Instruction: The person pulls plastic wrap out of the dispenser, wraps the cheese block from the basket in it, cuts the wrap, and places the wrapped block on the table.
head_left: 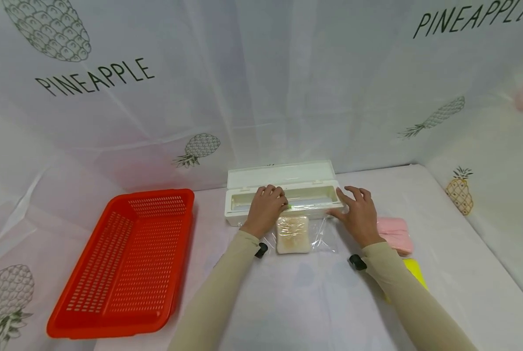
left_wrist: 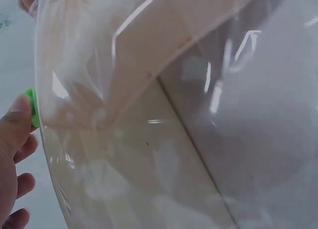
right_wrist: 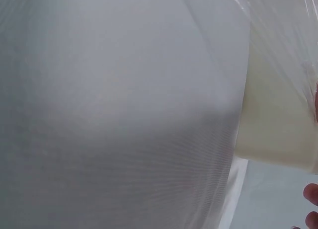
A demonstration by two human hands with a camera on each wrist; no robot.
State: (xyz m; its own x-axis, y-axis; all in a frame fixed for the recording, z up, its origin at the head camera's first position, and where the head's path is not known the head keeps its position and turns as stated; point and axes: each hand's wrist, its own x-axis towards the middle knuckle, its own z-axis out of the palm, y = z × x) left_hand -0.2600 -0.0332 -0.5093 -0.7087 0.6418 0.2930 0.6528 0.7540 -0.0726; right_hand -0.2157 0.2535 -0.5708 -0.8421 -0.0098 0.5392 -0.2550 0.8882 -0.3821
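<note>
A white cling film dispenser stands with its lid raised at the back. Clear film runs from its front edge over a square slice of bread. My left hand reaches across the dispenser and pinches its small green slider; the left wrist view shows the thumb on it. At the dispenser's right end my right hand grips the corner, thumb in front and index finger near the top. In the right wrist view, film hangs past the dispenser's end, and only some fingertips show.
On the left lies a red plastic basket with slotted walls. Beside my right wrist is a pink folded-looking item, and a yellow thing is partly hidden under my right sleeve. A pineapple-print curtain hangs behind the table.
</note>
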